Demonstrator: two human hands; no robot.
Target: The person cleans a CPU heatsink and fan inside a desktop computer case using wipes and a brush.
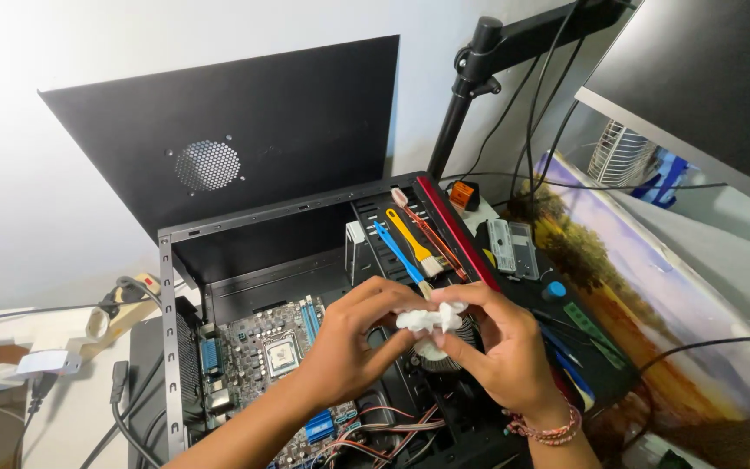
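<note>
Tissue (431,319) between both hands' fingers (470,304)

Brushes (410,247), motherboard (275,352), monitor arm (470,87)

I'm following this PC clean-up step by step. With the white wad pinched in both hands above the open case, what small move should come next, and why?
Probably lower the white wad onto the round cooler right under it: both the left hand and the right hand already pinch it there, and the bare processor socket lies uncovered on the motherboard.
</note>
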